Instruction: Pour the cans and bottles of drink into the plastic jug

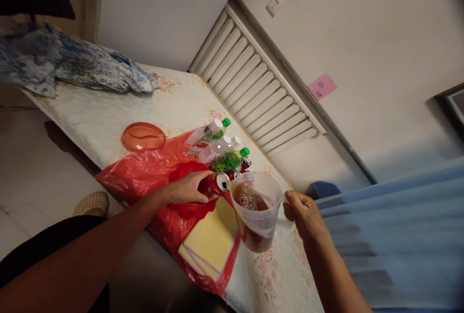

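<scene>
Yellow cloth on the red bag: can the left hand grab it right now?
Probably not: the left hand is full, gripping a red can. The yellow cloth lies close by with most of its top uncovered, so an emptied hand could likely reach it.

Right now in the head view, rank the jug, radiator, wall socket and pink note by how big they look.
Largest to smallest, as they look:
radiator
jug
pink note
wall socket
</scene>
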`<action>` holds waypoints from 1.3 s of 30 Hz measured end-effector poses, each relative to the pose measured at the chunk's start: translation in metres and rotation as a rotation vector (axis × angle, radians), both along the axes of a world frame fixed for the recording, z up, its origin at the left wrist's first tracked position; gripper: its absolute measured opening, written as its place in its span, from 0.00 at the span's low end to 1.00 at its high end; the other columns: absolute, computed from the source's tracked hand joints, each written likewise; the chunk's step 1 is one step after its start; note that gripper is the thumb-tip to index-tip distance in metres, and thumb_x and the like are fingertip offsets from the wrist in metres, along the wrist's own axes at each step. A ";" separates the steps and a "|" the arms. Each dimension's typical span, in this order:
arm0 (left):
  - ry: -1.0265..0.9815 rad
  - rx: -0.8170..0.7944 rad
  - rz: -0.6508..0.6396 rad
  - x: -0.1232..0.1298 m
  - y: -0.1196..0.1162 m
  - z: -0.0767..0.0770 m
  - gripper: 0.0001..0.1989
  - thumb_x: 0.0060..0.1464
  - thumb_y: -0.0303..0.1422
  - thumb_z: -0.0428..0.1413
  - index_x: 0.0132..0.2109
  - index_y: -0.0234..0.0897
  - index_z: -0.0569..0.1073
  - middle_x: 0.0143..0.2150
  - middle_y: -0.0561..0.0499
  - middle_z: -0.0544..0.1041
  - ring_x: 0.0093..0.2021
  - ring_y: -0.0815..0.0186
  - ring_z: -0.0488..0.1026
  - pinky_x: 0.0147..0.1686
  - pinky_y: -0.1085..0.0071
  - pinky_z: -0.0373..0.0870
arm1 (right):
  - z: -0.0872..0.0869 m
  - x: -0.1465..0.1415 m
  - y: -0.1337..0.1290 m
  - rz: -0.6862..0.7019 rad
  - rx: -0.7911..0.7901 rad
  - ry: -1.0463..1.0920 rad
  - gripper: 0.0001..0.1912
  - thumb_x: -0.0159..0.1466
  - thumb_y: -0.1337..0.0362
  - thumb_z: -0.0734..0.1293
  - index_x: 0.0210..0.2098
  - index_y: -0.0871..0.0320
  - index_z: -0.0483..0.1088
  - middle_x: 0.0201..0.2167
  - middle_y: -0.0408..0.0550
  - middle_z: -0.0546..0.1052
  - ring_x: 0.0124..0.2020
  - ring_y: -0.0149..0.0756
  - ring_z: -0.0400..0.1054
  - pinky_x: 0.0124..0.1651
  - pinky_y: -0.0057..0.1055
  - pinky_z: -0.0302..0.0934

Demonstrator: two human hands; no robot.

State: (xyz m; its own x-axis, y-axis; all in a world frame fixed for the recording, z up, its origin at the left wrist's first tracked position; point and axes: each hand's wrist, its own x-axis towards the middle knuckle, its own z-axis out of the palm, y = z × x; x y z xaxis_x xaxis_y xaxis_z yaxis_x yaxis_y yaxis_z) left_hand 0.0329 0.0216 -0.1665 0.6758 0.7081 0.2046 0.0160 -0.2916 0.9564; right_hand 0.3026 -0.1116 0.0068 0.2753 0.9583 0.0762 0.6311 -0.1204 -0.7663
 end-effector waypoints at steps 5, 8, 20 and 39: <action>0.013 0.009 0.006 0.000 0.001 -0.002 0.35 0.38 0.32 0.62 0.58 0.38 0.67 0.58 0.44 0.74 0.56 0.54 0.72 0.53 0.63 0.68 | 0.001 -0.002 0.000 0.008 -0.010 -0.024 0.28 0.60 0.43 0.66 0.16 0.53 0.54 0.11 0.37 0.56 0.15 0.26 0.45 0.19 0.29 0.41; 0.006 0.016 0.000 0.000 0.001 -0.002 0.35 0.39 0.32 0.62 0.58 0.39 0.67 0.58 0.44 0.74 0.56 0.54 0.72 0.53 0.64 0.68 | 0.002 -0.002 0.000 0.001 -0.027 -0.030 0.28 0.60 0.43 0.66 0.15 0.53 0.54 0.11 0.37 0.55 0.16 0.26 0.44 0.20 0.29 0.41; 0.001 0.014 -0.004 0.001 0.001 -0.005 0.34 0.40 0.33 0.62 0.57 0.39 0.67 0.58 0.45 0.74 0.57 0.53 0.71 0.54 0.63 0.67 | 0.000 0.003 0.001 -0.001 -0.038 -0.023 0.28 0.60 0.44 0.66 0.15 0.54 0.55 0.11 0.36 0.55 0.16 0.26 0.44 0.21 0.29 0.40; 0.034 0.024 0.007 0.002 0.001 -0.004 0.35 0.39 0.33 0.62 0.57 0.40 0.66 0.58 0.45 0.74 0.56 0.54 0.71 0.54 0.63 0.67 | 0.001 0.004 0.002 0.000 -0.058 -0.025 0.28 0.60 0.45 0.66 0.15 0.54 0.55 0.11 0.36 0.55 0.16 0.26 0.44 0.21 0.29 0.40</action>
